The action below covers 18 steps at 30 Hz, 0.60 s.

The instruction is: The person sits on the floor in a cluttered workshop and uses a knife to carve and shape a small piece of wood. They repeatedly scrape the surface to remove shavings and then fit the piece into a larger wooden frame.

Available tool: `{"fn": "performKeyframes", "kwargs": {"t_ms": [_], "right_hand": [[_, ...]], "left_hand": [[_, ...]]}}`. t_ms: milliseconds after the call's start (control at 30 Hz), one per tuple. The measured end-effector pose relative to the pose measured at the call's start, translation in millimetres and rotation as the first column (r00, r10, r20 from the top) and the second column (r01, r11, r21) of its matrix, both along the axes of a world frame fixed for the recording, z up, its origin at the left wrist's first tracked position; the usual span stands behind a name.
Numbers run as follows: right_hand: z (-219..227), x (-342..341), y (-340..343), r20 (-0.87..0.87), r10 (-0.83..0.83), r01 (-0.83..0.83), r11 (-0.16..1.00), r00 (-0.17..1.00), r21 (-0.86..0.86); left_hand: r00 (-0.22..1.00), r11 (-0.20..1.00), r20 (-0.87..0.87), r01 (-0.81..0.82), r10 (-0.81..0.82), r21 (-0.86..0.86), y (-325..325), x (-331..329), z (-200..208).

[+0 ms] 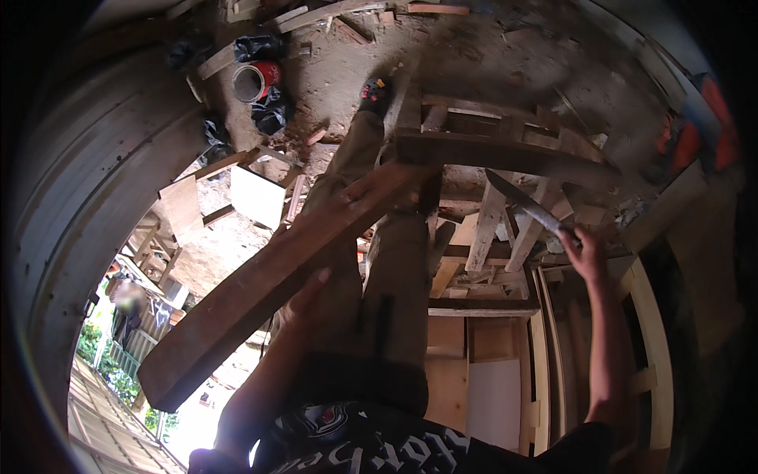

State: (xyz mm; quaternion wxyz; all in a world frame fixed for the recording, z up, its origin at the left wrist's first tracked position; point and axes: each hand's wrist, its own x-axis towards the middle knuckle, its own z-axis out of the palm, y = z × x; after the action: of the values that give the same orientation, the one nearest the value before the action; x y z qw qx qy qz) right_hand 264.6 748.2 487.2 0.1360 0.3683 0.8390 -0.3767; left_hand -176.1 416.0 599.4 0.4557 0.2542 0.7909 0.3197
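Note:
My left hand (pixel 304 299) grips a thick brown wooden beam (pixel 268 265) from its near side. The thumb shows along the edge; most of the fingers are hidden by the wood. The beam slants across my legs, its far end meeting a dark crosswise timber (pixel 505 154). Out to the right, my right hand (pixel 584 251) is closed round the handle of a machete (pixel 525 201). Its long blade points up and left, apart from the beam and just below the dark timber.
Pale wooden slats (pixel 491 225) and scrap pieces lie under the dark timber. Wooden frames (pixel 651 347) stand at the lower right. A red bucket (pixel 259 82) beside black bags and a white panel (pixel 257 197) are at the left. A person (pixel 126 304) is far off at the left.

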Motion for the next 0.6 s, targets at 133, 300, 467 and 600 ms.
{"fn": "performKeyframes", "kwargs": {"t_ms": [133, 300, 467, 600], "right_hand": [[-20, 9, -110, 0.223, -0.547, 0.587, 0.785, 0.807, -0.198], [-29, -16, -149, 0.218, -0.671, 0.704, 0.657, 0.709, -0.270], [-35, -13, -162, 0.138, -0.682, 0.695, 0.696, 0.718, -0.181], [-33, -17, -151, 0.238, -0.661, 0.701, 0.688, 0.712, -0.186]], "left_hand": [[0.968, 0.997, 0.251, -0.008, 0.027, -0.077, -8, -27, -11], [0.924, 0.989, 0.377, -0.005, 0.060, -0.145, -19, -28, -9], [0.903, 0.985, 0.427, 0.028, 0.048, -0.169, -17, -39, -12], [0.721, 0.818, 0.482, -0.205, 0.497, -0.537, -35, -52, -18]]}}
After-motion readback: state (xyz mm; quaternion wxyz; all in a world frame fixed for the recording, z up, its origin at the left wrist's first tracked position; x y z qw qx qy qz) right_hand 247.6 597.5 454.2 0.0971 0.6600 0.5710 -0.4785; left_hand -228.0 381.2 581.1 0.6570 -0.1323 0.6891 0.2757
